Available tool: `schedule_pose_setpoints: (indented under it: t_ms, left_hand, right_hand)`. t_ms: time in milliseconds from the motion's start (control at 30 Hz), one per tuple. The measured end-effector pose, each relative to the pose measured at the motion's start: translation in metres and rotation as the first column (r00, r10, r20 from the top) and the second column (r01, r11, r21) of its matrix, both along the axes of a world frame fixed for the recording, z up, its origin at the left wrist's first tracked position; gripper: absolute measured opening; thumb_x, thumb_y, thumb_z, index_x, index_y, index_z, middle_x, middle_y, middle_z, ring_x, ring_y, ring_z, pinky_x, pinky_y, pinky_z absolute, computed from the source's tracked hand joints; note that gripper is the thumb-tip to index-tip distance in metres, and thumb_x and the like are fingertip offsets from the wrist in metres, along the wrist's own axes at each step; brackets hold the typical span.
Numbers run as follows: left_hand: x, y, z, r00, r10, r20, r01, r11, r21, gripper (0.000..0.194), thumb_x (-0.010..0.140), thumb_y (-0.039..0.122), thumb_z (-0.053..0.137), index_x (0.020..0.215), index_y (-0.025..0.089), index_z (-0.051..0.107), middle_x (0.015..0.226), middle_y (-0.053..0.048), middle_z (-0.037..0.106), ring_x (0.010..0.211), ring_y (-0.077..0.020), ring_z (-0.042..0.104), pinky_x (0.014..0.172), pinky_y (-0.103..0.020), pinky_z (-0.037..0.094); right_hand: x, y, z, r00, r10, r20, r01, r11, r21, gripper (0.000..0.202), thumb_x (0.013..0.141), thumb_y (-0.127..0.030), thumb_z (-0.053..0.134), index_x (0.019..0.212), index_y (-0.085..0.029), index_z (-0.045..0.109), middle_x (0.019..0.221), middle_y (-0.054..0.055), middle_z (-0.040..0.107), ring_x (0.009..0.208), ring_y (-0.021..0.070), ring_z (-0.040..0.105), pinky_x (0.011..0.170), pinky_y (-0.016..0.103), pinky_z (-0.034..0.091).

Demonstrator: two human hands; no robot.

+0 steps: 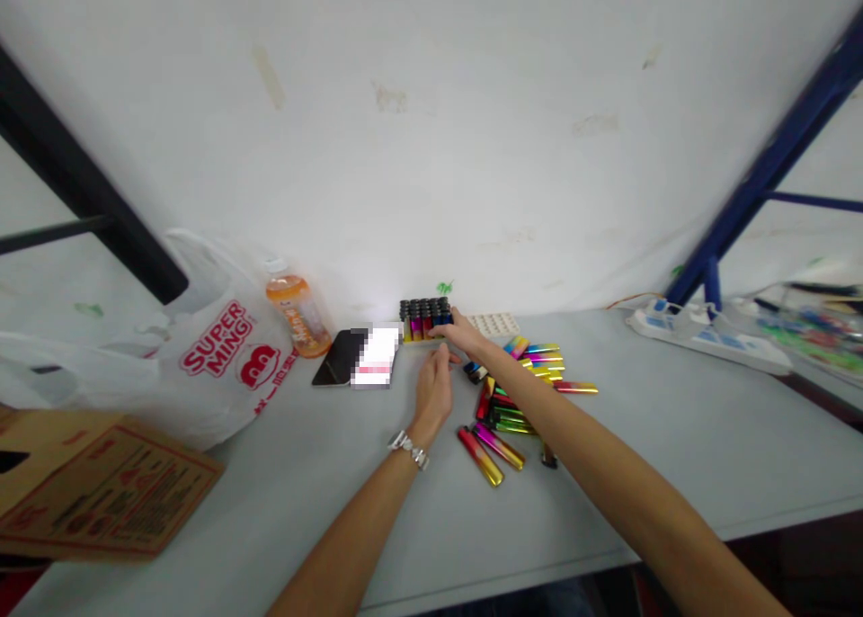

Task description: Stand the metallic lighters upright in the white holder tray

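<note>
Several colourful lighters with black tops stand upright in rows [425, 311] at the left part of a white tray with holes [497, 324], close to the wall. My right hand [462, 331] is at the right end of these rows, its fingers closed on something I cannot make out. Just in front of the rows is my left hand [435, 385], fingers curled together, with any held thing hidden. A loose pile of shiny lighters [512, 416] lies on the table, partly under my right forearm. Nearer the front, a red and yellow lighter [481, 456] lies beside a purple and yellow one [500, 446].
To the left are a black tablet or phone [341, 358], a lit screen [376, 356], an orange drink bottle [298, 309], a white plastic bag [229, 356] and a cardboard box [108, 487]. A power strip [707, 336] and a blue metal post [761, 172] are at the right.
</note>
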State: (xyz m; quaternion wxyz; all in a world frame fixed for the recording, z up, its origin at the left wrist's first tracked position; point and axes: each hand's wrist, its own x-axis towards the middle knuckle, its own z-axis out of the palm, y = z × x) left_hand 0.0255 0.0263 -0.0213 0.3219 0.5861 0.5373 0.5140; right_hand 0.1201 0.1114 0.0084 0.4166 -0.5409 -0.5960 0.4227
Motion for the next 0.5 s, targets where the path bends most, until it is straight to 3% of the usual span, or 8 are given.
schedule_pose_setpoints:
  t_ms: [100, 233, 367, 500]
  left_hand:
    - [0.0, 0.0, 0.001, 1.0, 0.002, -0.001, -0.002, 1.0, 0.002, 0.056, 0.097, 0.054, 0.026, 0.077, 0.018, 0.065, 0.089, -0.008, 0.07, 0.086, -0.0211, 0.062, 0.084, -0.036, 0.048]
    - [-0.001, -0.001, 0.001, 1.0, -0.002, -0.003, 0.002, 1.0, -0.013, 0.057, 0.097, 0.055, 0.024, 0.079, 0.018, 0.065, 0.091, -0.008, 0.069, 0.086, -0.0214, 0.061, 0.083, -0.036, 0.048]
    - [0.0, 0.0, 0.0, 0.999, -0.015, -0.028, 0.015, 1.0, 0.0, 0.051, 0.097, 0.048, 0.026, 0.08, 0.019, 0.065, 0.09, -0.007, 0.067, 0.085, -0.0207, 0.061, 0.085, -0.036, 0.048]
    - [0.001, 0.003, -0.003, 0.994, -0.051, -0.099, 0.057, 0.997, 0.056, 0.028, 0.09, 0.026, 0.039, 0.079, 0.019, 0.064, 0.089, -0.005, 0.066, 0.09, -0.0197, 0.06, 0.089, -0.036, 0.046]
  right_hand:
    - [0.0, 0.001, 0.0, 1.0, 0.016, -0.027, -0.016, 1.0, -0.003, 0.049, 0.064, -0.033, 0.069, 0.109, -0.019, 0.053, 0.101, 0.005, 0.067, 0.098, 0.0239, 0.062, 0.091, 0.036, 0.05]
    - [0.013, 0.003, 0.004, 1.0, 0.003, -0.005, -0.003, 1.0, -0.014, 0.073, 0.066, -0.038, 0.067, 0.132, -0.012, 0.047, 0.129, 0.014, 0.061, 0.12, 0.0273, 0.056, 0.104, 0.037, 0.044]
    - [0.054, 0.007, 0.009, 0.984, -0.073, 0.165, 0.064, 0.996, 0.055, 0.075, 0.076, -0.033, 0.054, 0.144, -0.007, 0.039, 0.146, 0.019, 0.048, 0.134, 0.0282, 0.047, 0.111, 0.039, 0.037]
    - [0.103, 0.011, 0.005, 0.88, -0.172, 0.442, 0.131, 0.984, 0.124, 0.07, 0.075, -0.023, 0.05, 0.143, -0.007, 0.045, 0.147, 0.017, 0.048, 0.139, 0.0289, 0.041, 0.116, 0.041, 0.031]
